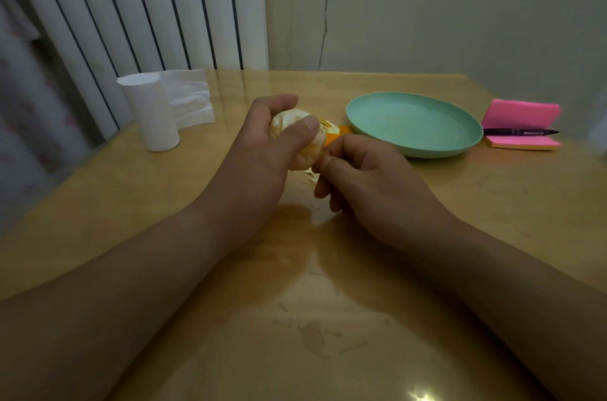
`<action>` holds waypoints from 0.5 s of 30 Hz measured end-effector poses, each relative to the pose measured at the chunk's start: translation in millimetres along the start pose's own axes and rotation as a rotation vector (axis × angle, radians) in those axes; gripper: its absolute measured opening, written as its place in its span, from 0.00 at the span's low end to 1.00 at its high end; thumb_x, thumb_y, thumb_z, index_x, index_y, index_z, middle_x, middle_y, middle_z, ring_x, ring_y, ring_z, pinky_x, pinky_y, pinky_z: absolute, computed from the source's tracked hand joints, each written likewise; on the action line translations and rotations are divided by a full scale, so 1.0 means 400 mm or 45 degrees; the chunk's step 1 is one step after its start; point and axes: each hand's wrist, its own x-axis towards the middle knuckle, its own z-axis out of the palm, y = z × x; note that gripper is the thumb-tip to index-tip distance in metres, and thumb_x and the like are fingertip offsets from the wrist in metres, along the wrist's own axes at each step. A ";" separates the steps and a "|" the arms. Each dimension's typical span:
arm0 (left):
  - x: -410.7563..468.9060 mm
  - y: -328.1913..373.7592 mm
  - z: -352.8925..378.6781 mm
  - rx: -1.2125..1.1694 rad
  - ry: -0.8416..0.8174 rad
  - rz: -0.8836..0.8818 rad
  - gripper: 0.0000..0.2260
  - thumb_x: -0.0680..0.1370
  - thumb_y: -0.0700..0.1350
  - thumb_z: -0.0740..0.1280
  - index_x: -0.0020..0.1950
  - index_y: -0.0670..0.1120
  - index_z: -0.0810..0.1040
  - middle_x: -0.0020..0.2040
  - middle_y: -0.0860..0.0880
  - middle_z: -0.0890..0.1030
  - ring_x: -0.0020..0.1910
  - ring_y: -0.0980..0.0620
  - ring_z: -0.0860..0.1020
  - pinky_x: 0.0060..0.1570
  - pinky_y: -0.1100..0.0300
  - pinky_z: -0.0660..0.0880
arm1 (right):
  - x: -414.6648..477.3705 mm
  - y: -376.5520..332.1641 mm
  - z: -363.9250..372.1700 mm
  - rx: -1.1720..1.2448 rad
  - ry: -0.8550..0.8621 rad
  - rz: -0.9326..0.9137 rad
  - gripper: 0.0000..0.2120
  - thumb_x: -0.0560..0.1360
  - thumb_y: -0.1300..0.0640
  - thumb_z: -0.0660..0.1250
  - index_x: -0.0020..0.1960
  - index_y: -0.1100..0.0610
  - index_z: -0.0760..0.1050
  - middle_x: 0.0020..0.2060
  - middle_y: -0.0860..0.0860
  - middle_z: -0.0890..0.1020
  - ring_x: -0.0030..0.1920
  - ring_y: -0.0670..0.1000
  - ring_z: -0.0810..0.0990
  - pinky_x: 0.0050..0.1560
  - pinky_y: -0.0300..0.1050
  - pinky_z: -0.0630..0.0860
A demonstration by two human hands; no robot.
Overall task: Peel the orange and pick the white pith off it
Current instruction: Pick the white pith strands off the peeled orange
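Gripping the nearly bare orange in the left hand, rotate it slowly while the right hand, pinching white pith at its underside, pulls gently.

I see a glossy wooden table set against the wall. Near its left edge a white paper roll stands upright, with a loose tissue sheet just behind it. Toward the far right corner lies a green plate, and beside it, near the right edge, a pink sticky-note pad. Small pale scraps lie mid-table.
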 end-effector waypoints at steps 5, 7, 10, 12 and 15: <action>0.014 -0.008 -0.002 -0.529 0.002 -0.173 0.16 0.84 0.48 0.68 0.70 0.45 0.77 0.63 0.42 0.81 0.60 0.46 0.85 0.63 0.48 0.81 | 0.002 -0.003 0.000 0.120 0.002 0.032 0.05 0.84 0.53 0.67 0.52 0.52 0.81 0.40 0.47 0.87 0.34 0.44 0.82 0.34 0.40 0.79; 0.018 -0.012 -0.004 -0.556 0.005 -0.160 0.18 0.81 0.49 0.70 0.70 0.44 0.77 0.62 0.41 0.81 0.59 0.46 0.85 0.60 0.50 0.81 | 0.001 -0.004 -0.001 0.182 0.004 0.056 0.04 0.83 0.53 0.70 0.52 0.53 0.81 0.39 0.47 0.87 0.34 0.45 0.82 0.34 0.41 0.79; 0.017 -0.009 -0.005 -0.467 0.007 -0.125 0.22 0.78 0.52 0.70 0.71 0.47 0.78 0.64 0.42 0.81 0.60 0.48 0.85 0.57 0.55 0.80 | 0.001 -0.007 -0.003 0.294 -0.006 0.114 0.06 0.81 0.53 0.72 0.52 0.56 0.82 0.39 0.50 0.87 0.35 0.47 0.82 0.35 0.43 0.79; 0.014 -0.007 -0.006 -0.433 -0.011 -0.108 0.21 0.79 0.52 0.70 0.71 0.48 0.77 0.65 0.42 0.80 0.59 0.49 0.84 0.56 0.57 0.80 | 0.002 -0.006 -0.003 0.359 -0.010 0.154 0.06 0.82 0.53 0.72 0.51 0.56 0.82 0.40 0.51 0.88 0.35 0.48 0.81 0.35 0.43 0.78; 0.010 -0.007 -0.008 -0.375 -0.052 -0.091 0.18 0.83 0.51 0.69 0.73 0.49 0.76 0.66 0.42 0.79 0.61 0.48 0.83 0.57 0.57 0.80 | 0.005 -0.004 -0.004 0.461 -0.036 0.218 0.08 0.83 0.53 0.71 0.51 0.57 0.83 0.41 0.53 0.88 0.35 0.49 0.81 0.35 0.43 0.77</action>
